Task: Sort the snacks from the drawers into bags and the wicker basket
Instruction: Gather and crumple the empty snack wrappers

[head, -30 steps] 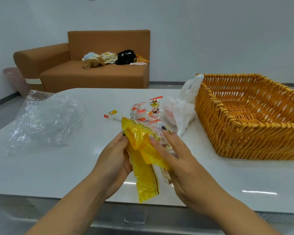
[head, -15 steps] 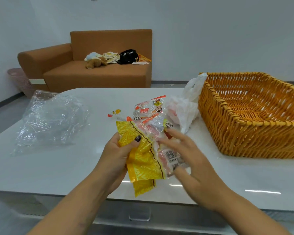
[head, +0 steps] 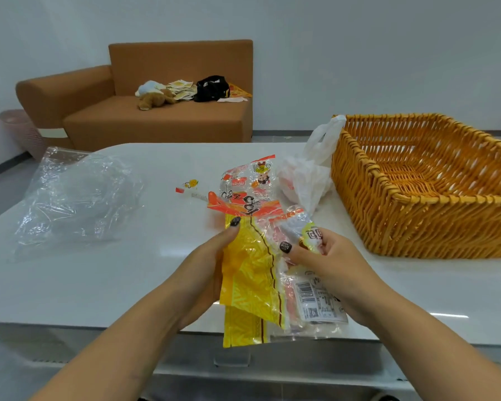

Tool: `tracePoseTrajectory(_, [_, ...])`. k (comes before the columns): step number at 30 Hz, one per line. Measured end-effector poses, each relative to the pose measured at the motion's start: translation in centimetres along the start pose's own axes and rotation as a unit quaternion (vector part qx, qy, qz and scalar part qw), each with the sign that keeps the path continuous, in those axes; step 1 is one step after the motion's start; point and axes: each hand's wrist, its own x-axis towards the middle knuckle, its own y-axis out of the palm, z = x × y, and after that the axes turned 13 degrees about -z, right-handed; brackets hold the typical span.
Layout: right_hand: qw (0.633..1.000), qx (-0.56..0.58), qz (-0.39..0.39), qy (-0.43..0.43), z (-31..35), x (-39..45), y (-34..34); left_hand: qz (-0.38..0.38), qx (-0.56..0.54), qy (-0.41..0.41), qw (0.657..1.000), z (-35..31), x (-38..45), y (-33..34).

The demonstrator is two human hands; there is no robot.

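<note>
My left hand [head: 204,264] grips a yellow snack packet [head: 250,279] by its left edge, thumb on top, above the table's near edge. My right hand [head: 327,261] pinches a clear snack packet [head: 310,296] with a barcode label, held just right of the yellow one. Behind them a clear packet with red and orange print [head: 248,186] lies on the white table [head: 128,270]. A white plastic bag [head: 304,178] sits against the wicker basket [head: 417,209] at the right. A clear plastic bag [head: 75,198] lies crumpled at the left.
A small torn wrapper piece [head: 187,186] lies on the table behind the packets. Beyond the table stands a brown sofa [head: 145,117] with a plush toy, papers and a black bag on it. A pink bin [head: 21,125] stands beside the sofa.
The packets have been fanned apart: my right hand shifted right and pinched the clear barcode packet away from the yellow one, while my left hand kept its hold on the yellow packet.
</note>
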Motion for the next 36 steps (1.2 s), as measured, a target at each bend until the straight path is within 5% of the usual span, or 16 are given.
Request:
tracePoseTrajectory(5, [0.999, 0.014, -0.042, -0.012, 0.6, -0.2, -0.2, 0.030, -0.007, -0.029, 0.999, 0.6, -0.8, 0.1])
tracePoseTrajectory(14, [0.972, 0.093, 0.187, 0.113, 2.6, -1.2, -2.0, 0.070, -0.040, 0.024, 0.996, 0.5, -1.1, -0.7])
tracePoseTrajectory(20, [0.993, 0.089, 0.061, 0.056, 2.1, -1.6, -1.3, 0.031, -0.112, -0.016, 0.993, 0.0, -0.6, -0.3])
tracePoseTrajectory(24, [0.992, 0.064, -0.102, -0.037, 1.2, -1.3, -0.4, 0.096, -0.186, -0.053, 0.976, -0.7, -0.9, -0.2])
tracePoseTrajectory(28, [0.958, 0.002, -0.234, -0.167, 1.2, -1.5, 0.2, 0.101, -0.137, -0.015, 0.985, 0.1, -1.3, 0.9])
tracePoseTrajectory(36, [0.895, -0.094, -0.153, -0.409, -0.9, -1.9, 1.5, -0.031, -0.013, 0.106, 0.994, 0.5, -1.5, 1.2])
